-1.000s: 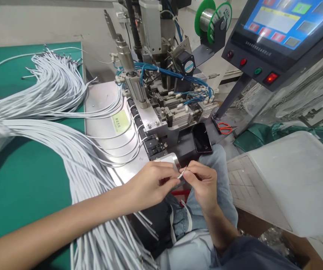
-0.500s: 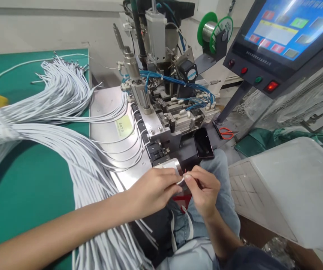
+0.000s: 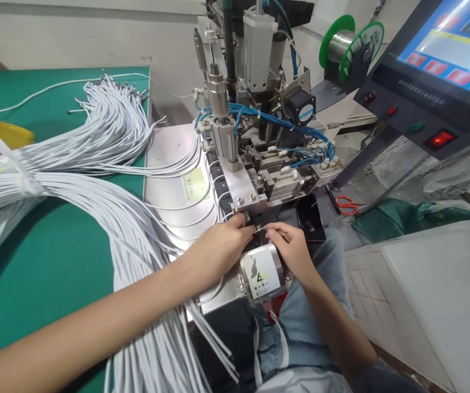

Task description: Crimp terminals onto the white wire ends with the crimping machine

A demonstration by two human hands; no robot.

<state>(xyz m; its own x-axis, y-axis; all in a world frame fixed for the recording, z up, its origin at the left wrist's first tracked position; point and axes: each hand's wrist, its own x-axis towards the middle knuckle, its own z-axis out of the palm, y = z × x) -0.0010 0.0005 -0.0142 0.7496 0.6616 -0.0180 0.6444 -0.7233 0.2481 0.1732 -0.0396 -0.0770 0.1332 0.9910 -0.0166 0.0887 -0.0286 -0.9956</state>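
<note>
My left hand [image 3: 228, 240] is closed on a white cable at the front edge of the machine [image 3: 259, 158], beside its black clamp strip. Just right of it, my right hand [image 3: 290, 243] pinches the thin wire ends of that cable between thumb and finger. Several white cables run from the strip over the metal plate [image 3: 165, 147] to the left. A large bundle of white cables [image 3: 124, 234] passes under my left forearm. Below my hands sits a metal cover with a white label [image 3: 262, 273].
A second cable bundle [image 3: 107, 125] lies on the green mat [image 3: 46, 262]. A black phone [image 3: 310, 217] and red-handled scissors [image 3: 347, 205] lie right of the machine. Above are a solder spool [image 3: 341, 46] and a touch screen [image 3: 456, 49]. A white bin [image 3: 443, 273] stands at right.
Both hands have moved forward from above the lap to the machine's front edge, with the cable. The labelled cover is now uncovered. The view has shifted slightly.
</note>
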